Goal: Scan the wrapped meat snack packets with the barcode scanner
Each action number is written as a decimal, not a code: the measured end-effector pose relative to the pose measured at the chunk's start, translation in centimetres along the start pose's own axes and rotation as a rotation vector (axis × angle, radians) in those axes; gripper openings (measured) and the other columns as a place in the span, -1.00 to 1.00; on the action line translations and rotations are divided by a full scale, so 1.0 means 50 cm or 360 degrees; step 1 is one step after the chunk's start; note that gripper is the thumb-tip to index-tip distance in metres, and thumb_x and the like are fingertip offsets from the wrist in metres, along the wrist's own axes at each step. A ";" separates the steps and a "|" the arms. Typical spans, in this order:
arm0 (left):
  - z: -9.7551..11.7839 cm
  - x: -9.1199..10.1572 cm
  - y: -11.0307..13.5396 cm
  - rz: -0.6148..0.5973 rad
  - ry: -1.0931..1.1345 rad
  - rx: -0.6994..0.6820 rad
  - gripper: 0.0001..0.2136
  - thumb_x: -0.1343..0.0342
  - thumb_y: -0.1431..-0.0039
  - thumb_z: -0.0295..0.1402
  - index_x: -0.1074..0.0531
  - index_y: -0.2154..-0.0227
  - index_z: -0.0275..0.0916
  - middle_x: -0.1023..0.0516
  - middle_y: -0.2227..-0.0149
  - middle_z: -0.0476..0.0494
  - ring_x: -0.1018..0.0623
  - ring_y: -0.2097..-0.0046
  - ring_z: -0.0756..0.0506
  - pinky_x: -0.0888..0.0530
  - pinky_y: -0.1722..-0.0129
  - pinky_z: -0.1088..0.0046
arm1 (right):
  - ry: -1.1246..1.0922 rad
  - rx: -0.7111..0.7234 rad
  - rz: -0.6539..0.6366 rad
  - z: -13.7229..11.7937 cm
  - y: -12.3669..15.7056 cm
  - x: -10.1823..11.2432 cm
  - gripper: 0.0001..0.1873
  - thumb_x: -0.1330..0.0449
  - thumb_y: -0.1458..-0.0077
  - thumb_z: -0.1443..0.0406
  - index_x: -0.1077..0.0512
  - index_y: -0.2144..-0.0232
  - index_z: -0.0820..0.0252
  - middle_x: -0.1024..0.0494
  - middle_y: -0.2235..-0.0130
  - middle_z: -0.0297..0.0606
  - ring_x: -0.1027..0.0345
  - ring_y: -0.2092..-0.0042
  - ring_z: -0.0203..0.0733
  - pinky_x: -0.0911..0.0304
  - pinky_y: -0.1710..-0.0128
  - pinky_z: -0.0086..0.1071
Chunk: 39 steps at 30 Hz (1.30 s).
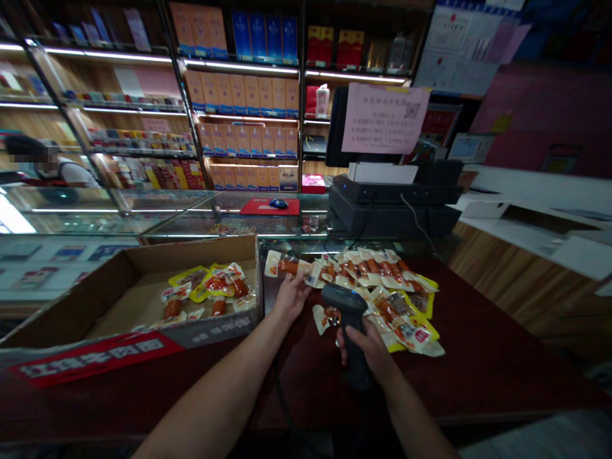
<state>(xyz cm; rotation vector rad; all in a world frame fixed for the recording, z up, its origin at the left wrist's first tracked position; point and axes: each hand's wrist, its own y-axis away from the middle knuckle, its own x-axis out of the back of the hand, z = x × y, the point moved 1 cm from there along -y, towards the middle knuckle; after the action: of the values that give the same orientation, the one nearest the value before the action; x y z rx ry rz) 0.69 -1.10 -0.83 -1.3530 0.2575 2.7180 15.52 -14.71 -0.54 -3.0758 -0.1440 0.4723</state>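
Observation:
My right hand (366, 347) grips a black barcode scanner (348, 312) by its handle, its head pointing at the snack packets. My left hand (291, 294) reaches forward with fingers on a sausage packet (287, 265) at the left edge of a pile of sausage packets (382, 290) spread on the dark red counter (478, 363). One small packet (324, 317) lies just under the scanner head. To the left an open cardboard box (143, 274) holds several more packets (210, 290).
A black register unit with a monitor and pink paper notice (385, 118) stands behind the pile. A glass display counter (143, 220) with a red mat and mouse runs behind the box. Lit shelves of boxed goods fill the back wall. A person (43, 166) is at far left.

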 end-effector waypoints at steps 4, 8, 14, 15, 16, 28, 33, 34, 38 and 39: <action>0.003 -0.003 -0.002 0.0115 0.0064 -0.0153 -0.86 -0.19 0.09 -0.61 -0.36 0.49 -0.30 -0.55 0.44 -0.05 -0.55 0.38 0.02 -0.47 0.29 0.50 | 0.0036 -0.0050 0.0063 -0.002 -0.001 -0.003 -0.63 -0.26 0.10 0.07 -0.28 0.37 0.20 -0.44 0.58 -0.43 -0.28 0.66 -0.35 -0.28 0.69 -0.46; 0.003 -0.011 0.007 0.0163 0.0055 -0.0132 -0.86 -0.19 0.09 -0.62 -0.36 0.49 -0.31 -0.55 0.48 -0.04 -0.54 0.42 0.03 -0.47 0.32 0.51 | 0.0051 -0.0062 0.0118 -0.006 0.000 -0.007 -0.63 -0.26 0.10 0.07 -0.28 0.38 0.19 -0.42 0.60 -0.44 -0.26 0.66 -0.35 -0.27 0.70 -0.46; -0.006 -0.009 0.003 0.0110 -0.0012 -0.0102 -0.89 -0.16 0.05 -0.60 -0.37 0.48 -0.31 -0.56 0.44 -0.11 -0.56 0.34 -0.01 -0.48 0.24 0.46 | 0.0038 -0.0058 0.0144 -0.011 0.001 -0.010 -0.65 -0.26 0.09 0.09 -0.30 0.36 0.20 -0.40 0.60 -0.45 -0.25 0.67 -0.36 -0.27 0.70 -0.47; -0.006 -0.008 0.003 0.0099 -0.0014 -0.0102 -0.89 -0.16 0.06 -0.60 -0.36 0.49 -0.31 -0.55 0.43 -0.10 -0.56 0.33 -0.01 -0.48 0.23 0.46 | 0.0040 -0.0059 0.0143 -0.011 0.001 -0.010 -0.65 -0.26 0.09 0.09 -0.30 0.36 0.20 -0.39 0.60 -0.45 -0.25 0.67 -0.36 -0.27 0.70 -0.47; -0.006 -0.008 0.002 0.0097 -0.0016 -0.0108 -0.88 -0.17 0.06 -0.60 -0.35 0.50 -0.31 -0.55 0.44 -0.09 -0.56 0.34 -0.01 -0.47 0.23 0.46 | 0.0040 -0.0055 0.0143 -0.011 0.001 -0.010 -0.65 -0.26 0.09 0.10 -0.30 0.36 0.20 -0.39 0.60 -0.45 -0.25 0.67 -0.36 -0.27 0.70 -0.47; 0.061 -0.077 0.059 -0.0013 -0.0229 -0.0277 -0.80 -0.26 0.13 -0.46 -0.42 0.38 -0.33 -0.56 0.39 -0.11 -0.55 0.31 -0.07 -0.48 0.24 0.37 | 0.0011 -0.0075 0.0032 -0.020 -0.005 -0.037 -0.62 -0.27 0.10 0.06 -0.31 0.34 0.20 -0.43 0.59 -0.41 -0.26 0.66 -0.34 -0.29 0.69 -0.44; 0.159 -0.092 0.073 0.0308 0.0157 -0.0603 -0.94 -0.10 -0.06 -0.54 -0.36 0.42 -0.29 -0.52 0.45 -0.04 -0.53 0.38 0.04 -0.48 0.26 0.48 | 0.0024 -0.0109 -0.0131 -0.028 -0.017 -0.088 -0.61 -0.28 0.11 0.07 -0.33 0.33 0.20 -0.45 0.57 -0.40 -0.29 0.65 -0.34 -0.30 0.68 -0.44; 0.181 -0.087 0.074 0.0379 0.0212 -0.0661 -0.94 -0.08 -0.08 -0.54 -0.35 0.41 -0.28 -0.52 0.45 -0.03 -0.53 0.38 0.05 -0.48 0.26 0.49 | 0.0020 -0.0109 -0.0164 -0.031 -0.021 -0.100 -0.60 -0.28 0.11 0.07 -0.33 0.31 0.20 -0.45 0.56 -0.40 -0.30 0.65 -0.34 -0.30 0.67 -0.44; 0.257 -0.050 0.079 0.0567 0.0304 -0.0800 -0.91 -0.02 -0.14 -0.52 -0.38 0.33 -0.25 -0.53 0.35 -0.08 -0.54 0.27 0.03 -0.48 0.22 0.50 | 0.0022 -0.0096 -0.0304 -0.038 -0.041 -0.154 -0.62 -0.27 0.10 0.08 -0.33 0.31 0.21 -0.46 0.55 -0.40 -0.30 0.64 -0.35 -0.30 0.67 -0.44; 0.273 -0.039 0.083 0.0616 0.0320 -0.0809 -0.89 0.00 -0.15 -0.52 -0.39 0.30 -0.24 -0.54 0.31 -0.09 -0.54 0.23 0.02 -0.48 0.21 0.50 | 0.0028 -0.0087 -0.0341 -0.039 -0.046 -0.167 -0.63 -0.26 0.09 0.08 -0.33 0.32 0.21 -0.46 0.55 -0.40 -0.30 0.65 -0.35 -0.29 0.67 -0.45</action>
<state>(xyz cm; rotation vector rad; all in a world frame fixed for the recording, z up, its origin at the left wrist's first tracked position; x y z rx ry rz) -9.48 -2.57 9.25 -1.8827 -0.2006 3.1010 7.95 -13.26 3.90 -3.0670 -0.4879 0.4370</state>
